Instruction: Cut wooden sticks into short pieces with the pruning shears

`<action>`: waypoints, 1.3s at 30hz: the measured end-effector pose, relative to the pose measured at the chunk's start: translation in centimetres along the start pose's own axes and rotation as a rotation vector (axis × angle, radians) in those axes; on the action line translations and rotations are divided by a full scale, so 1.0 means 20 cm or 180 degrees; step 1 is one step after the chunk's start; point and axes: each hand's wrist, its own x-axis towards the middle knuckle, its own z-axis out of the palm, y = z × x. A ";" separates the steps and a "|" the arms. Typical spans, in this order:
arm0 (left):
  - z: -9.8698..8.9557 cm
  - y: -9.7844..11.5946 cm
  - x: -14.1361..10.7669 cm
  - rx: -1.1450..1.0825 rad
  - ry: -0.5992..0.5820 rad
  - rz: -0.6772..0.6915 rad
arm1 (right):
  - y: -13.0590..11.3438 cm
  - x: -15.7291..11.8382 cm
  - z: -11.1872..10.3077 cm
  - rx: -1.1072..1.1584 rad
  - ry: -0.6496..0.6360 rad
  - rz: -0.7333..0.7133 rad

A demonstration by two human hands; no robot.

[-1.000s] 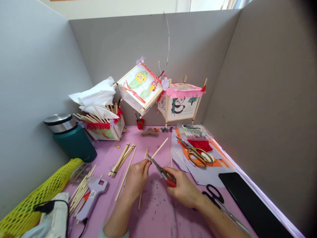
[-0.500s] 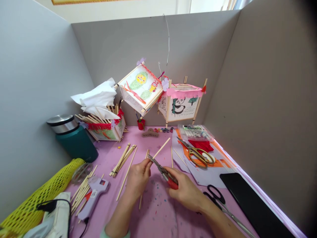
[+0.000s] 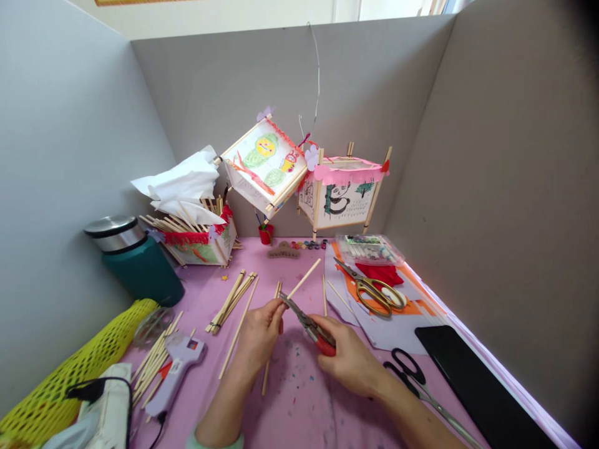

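Between its fingertips, my left hand [image 3: 264, 327] pinches a thin wooden stick [image 3: 304, 279], which points up and to the right above the table. My right hand [image 3: 349, 357] is closed around the red handles of a pair of pliers [image 3: 304, 319], apparently cutting pliers. Their jaws are at the stick, close beside my left fingertips. Under and beside my left hand, more loose wooden sticks [image 3: 239, 327] lie on the pink table. A tied bundle of sticks [image 3: 233, 302] rests farther left.
At left are a lilac glue gun [image 3: 175, 374], a teal bottle [image 3: 140, 268] and a stick-filled box [image 3: 201, 246]. Paper lanterns [image 3: 349, 196] stand at the back. Brass-handled scissors [image 3: 374, 296], black-handled scissors [image 3: 418, 386] and a black phone-like slab [image 3: 472, 374] lie at right.
Hardly anything differs. The hands, pliers and stick keep the same position, and the whole view has shifted very slightly.
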 end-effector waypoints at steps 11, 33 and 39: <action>0.00 0.01 -0.01 0.0129 0.0155 0.0101 | -0.01 0.01 -0.07 0.0270 -0.0318 0.0272; 0.00 0.01 -0.03 0.0722 0.0688 0.0754 | -0.06 -0.02 -0.13 0.1237 -0.0458 0.0716; -0.03 0.01 -0.03 0.0764 0.0807 0.0973 | 0.00 0.00 -0.11 0.2505 -0.0789 0.1014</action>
